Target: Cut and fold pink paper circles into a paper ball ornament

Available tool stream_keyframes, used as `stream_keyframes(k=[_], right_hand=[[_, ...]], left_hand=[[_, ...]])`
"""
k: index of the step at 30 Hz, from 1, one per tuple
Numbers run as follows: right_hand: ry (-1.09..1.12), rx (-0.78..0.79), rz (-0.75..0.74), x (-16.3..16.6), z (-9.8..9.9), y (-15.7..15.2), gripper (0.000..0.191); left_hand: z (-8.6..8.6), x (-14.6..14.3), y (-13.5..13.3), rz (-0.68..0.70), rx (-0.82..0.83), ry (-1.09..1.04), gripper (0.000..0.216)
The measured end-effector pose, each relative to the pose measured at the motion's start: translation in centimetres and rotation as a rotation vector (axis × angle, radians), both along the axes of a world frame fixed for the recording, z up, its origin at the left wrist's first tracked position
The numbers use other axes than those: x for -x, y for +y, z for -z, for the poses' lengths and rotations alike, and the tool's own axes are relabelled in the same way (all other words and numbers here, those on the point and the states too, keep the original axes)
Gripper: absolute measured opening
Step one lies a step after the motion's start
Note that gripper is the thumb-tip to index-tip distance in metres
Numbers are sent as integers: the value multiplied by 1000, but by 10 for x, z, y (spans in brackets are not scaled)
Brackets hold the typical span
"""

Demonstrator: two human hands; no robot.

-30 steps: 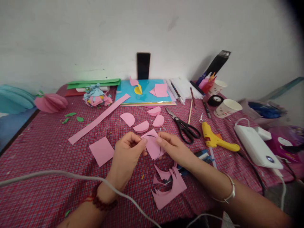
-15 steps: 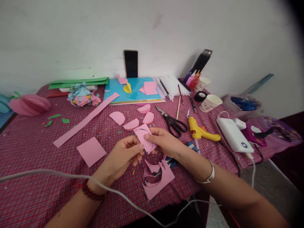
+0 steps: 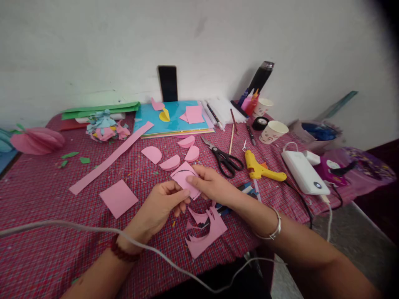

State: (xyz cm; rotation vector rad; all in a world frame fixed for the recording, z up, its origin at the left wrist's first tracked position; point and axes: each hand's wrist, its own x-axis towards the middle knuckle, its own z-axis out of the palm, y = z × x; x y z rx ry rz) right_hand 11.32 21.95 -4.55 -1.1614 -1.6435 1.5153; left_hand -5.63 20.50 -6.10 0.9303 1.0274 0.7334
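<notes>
A small stack of pink paper (image 3: 181, 174) with a dark curved pencil line is held up between my hands. My right hand (image 3: 209, 182) pinches it, thumb on top and fingers beneath. My left hand (image 3: 170, 198) has its thumb and fingers closed on the lower left edge of the same paper. Just beyond lie folded pink half-circles (image 3: 170, 162), several of them. Under my right wrist, pink paper offcuts (image 3: 208, 240) with curved cuts rest on the cloth. Black-handled scissors (image 3: 225, 160) lie partly open past my right hand.
A yellow glue gun (image 3: 262, 169) and white power bank (image 3: 304, 172) lie at right, near paper cups (image 3: 273, 132). At left are a pink square (image 3: 119, 198) and long pink strip (image 3: 109, 162). A white cable (image 3: 156, 254) crosses in front of my left forearm. A phone (image 3: 168, 84) leans on the wall.
The view has shifted slightly, so the table things appear a little further left. Both hands keep hold of the pink paper, which is tilted a little differently.
</notes>
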Motion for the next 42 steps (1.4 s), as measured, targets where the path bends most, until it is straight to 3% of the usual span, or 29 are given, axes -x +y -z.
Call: stream_keyframes(k=[3,8,13,21,29,34,42], right_hand=[[-34,-10,22,1,0,1,18],[67,-16,62,1,3,4,30],[178,-15,130,1,8,5,35],[215,-12,77,4,9,4,25],[306,51,72,3,8,4,28],[358,106,10,2,8,4,29],[205,-23,-45,0,4,1,32]], left_hand=[[0,-1,0,-17,-11,13,16],[-2,-1,0,-23,-17,15,17],[1,1,-2,51,-49,79,20],[-4,0,-7,94,-105,193,14],[-5,9,4,-53,-201,32,19],[-5,10,5,-41,-184,-40,19],[-4,9,2,-37,-156,-45,21]])
